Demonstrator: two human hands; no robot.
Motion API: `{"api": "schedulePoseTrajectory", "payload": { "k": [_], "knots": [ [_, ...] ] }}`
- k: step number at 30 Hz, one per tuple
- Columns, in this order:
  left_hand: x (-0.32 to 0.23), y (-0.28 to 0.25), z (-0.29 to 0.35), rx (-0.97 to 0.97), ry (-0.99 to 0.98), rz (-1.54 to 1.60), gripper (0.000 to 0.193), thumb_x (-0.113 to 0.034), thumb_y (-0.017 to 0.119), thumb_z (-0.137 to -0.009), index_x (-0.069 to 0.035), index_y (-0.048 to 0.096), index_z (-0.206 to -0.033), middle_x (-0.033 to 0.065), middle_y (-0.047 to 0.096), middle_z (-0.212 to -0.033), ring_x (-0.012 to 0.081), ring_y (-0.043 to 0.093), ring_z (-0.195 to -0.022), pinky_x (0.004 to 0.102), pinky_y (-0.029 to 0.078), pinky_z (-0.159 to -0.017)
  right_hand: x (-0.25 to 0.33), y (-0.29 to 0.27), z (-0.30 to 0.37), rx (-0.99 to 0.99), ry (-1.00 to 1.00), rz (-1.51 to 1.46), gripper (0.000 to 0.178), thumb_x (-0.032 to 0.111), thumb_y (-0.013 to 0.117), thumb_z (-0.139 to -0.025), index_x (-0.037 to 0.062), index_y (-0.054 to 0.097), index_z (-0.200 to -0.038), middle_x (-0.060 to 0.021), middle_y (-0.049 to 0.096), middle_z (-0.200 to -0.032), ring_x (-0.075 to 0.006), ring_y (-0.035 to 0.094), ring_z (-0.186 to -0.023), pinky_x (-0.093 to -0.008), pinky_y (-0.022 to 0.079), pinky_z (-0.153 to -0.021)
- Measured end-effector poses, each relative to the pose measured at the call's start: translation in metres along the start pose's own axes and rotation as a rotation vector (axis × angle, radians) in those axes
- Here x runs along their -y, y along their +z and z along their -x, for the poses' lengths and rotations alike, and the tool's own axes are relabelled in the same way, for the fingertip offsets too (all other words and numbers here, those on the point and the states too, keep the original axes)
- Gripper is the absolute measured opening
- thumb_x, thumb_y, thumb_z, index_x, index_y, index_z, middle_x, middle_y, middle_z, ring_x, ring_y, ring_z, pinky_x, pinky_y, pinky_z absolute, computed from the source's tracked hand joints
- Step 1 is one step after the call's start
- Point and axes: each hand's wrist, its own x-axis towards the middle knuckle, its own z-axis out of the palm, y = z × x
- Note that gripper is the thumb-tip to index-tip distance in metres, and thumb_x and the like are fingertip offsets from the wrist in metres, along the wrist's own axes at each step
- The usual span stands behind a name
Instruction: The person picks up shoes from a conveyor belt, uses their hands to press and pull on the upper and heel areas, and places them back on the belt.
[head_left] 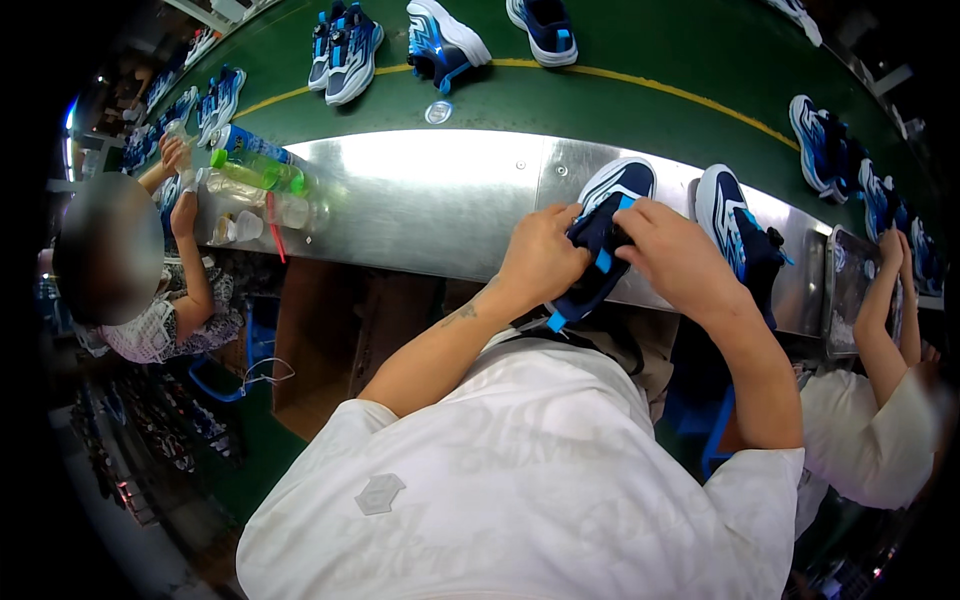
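Apparently, left hand (546, 256) and right hand (682, 250) adjust a sneaker (597, 232) opening, fingers bent, any pinch unclear; next calls for steadiness.

The hands (545, 250) partly hide the held shoe (625, 180) — a co-worker's head (112, 250) is blurred.

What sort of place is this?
Most likely a shoe factory line: matching blue-and-white sneakers are spread along a green surface, perhaps a conveyor, beside a metal bench with co-workers on either side.
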Motion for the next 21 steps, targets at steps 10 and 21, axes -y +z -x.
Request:
{"api": "schedulePoseTrajectory", "payload": {
  "k": [10, 21],
  "knots": [
    [0.001, 0.005, 0.001, -0.068, 0.134, -0.079, 0.049, 0.000, 0.068, -0.075, 0.001, 0.072, -0.124, 0.0198, 0.073, -0.115, 0.0423, 0.072, -0.092, 0.0453, 0.059, -0.082, -0.011, 0.006, -0.006, -0.176, -0.102, 0.113, 0.026, 0.033, 0.071, -0.094, 0.0072, 0.068, -0.098, -0.0094, 0.065, -0.092, -0.0315, 0.065, -0.092, -0.0442, 0.055, -0.073],
    [-0.001, 0.007, 0.000, -0.046, 0.128, -0.098, 0.064, 0.008, 0.068, -0.074, -0.005, 0.067, -0.137, 0.0201, 0.073, -0.113, 0.0404, 0.072, -0.093, 0.0436, 0.059, -0.079, -0.006, 0.010, -0.016, 0.142, 0.215, 0.091, 0.034, 0.034, 0.076, -0.088, 0.0049, 0.066, -0.102, -0.0116, 0.062, -0.097, -0.0324, 0.062, -0.095, -0.0430, 0.054, -0.074]
  ]
}}
